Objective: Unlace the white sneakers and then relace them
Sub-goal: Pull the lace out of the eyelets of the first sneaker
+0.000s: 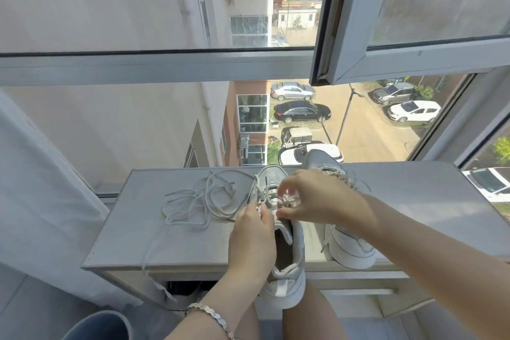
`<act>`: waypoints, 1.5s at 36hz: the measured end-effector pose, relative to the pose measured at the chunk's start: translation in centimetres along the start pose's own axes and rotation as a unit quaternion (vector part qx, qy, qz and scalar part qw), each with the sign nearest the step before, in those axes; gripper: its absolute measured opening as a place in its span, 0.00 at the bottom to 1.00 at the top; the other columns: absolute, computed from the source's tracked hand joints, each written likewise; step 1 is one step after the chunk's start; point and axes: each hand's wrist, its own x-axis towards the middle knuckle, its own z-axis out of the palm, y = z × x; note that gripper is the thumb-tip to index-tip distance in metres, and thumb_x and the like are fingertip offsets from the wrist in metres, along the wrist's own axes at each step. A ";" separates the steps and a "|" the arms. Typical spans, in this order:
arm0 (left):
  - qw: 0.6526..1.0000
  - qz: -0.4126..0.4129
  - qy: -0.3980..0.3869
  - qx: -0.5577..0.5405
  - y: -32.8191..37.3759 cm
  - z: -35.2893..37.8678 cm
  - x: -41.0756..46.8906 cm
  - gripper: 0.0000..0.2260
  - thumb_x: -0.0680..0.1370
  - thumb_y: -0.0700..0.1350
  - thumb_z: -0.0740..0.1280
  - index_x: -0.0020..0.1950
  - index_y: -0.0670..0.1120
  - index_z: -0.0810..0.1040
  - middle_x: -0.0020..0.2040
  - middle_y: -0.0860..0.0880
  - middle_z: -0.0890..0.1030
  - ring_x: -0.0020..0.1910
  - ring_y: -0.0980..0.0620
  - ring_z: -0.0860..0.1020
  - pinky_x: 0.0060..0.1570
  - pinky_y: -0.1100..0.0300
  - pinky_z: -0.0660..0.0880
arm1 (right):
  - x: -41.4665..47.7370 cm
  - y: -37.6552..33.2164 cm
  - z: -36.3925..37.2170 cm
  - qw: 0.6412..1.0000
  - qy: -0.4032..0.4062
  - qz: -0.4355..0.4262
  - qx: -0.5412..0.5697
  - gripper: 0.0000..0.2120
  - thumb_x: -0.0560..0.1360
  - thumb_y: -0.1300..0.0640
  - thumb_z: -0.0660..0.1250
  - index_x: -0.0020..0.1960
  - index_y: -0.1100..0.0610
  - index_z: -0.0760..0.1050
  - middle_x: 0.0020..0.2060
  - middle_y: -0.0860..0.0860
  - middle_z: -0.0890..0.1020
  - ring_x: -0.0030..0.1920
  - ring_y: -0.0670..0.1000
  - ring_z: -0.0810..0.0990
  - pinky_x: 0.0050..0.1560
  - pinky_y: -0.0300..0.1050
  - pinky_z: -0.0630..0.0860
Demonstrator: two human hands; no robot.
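Note:
Two white sneakers stand on a grey ledge [154,246] below the window. The near sneaker [287,281] points away from me, its heel hanging over the ledge's front edge. My left hand [252,240] grips its left eyelet side near the tongue. My right hand [317,196] pinches the lace [271,199] at the upper eyelets. A long loose stretch of that lace [193,199] lies tangled on the ledge to the left, one end dangling over the front. The second sneaker [347,246] stands to the right, partly hidden behind my right forearm, still laced.
An open window sash [386,63] juts inward above right. A white curtain [41,201] hangs at left. A blue-grey round container rim [99,326] shows at bottom left. My bare knees are below the ledge. A silver bracelet [209,317] is on my left wrist.

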 end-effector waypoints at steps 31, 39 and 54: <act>1.000 0.017 0.007 0.024 -0.4 0.1 0.2 0.12 0.82 0.48 0.51 0.43 0.47 0.69 0.44 0.45 0.75 0.38 0.50 0.70 0.37 0.58 0.62 | -1.8 1.4 0.1 0.917 0.071 0.005 0.392 0.16 0.76 0.60 0.63 0.32 0.51 0.80 0.48 0.42 0.79 0.45 0.33 0.75 0.44 0.26 0.66; 1.000 0.012 0.008 0.022 -0.5 0.1 0.3 0.13 0.82 0.47 0.51 0.37 0.50 0.64 0.39 0.49 0.71 0.35 0.53 0.67 0.33 0.60 0.58 | -2.3 4.0 -4.6 0.884 0.036 0.065 0.462 0.25 0.73 0.67 0.62 0.20 0.52 0.61 0.18 0.46 0.62 0.20 0.46 0.62 0.30 0.41 0.72; 1.000 -0.006 0.006 0.000 -0.5 0.1 0.0 0.12 0.82 0.49 0.52 0.52 0.43 0.71 0.55 0.43 0.75 0.38 0.52 0.68 0.35 0.60 0.62 | 1.1 1.4 -0.9 0.994 0.084 -0.072 0.012 0.08 0.76 0.55 0.65 0.52 0.53 0.81 0.48 0.46 0.78 0.45 0.42 0.72 0.43 0.31 0.67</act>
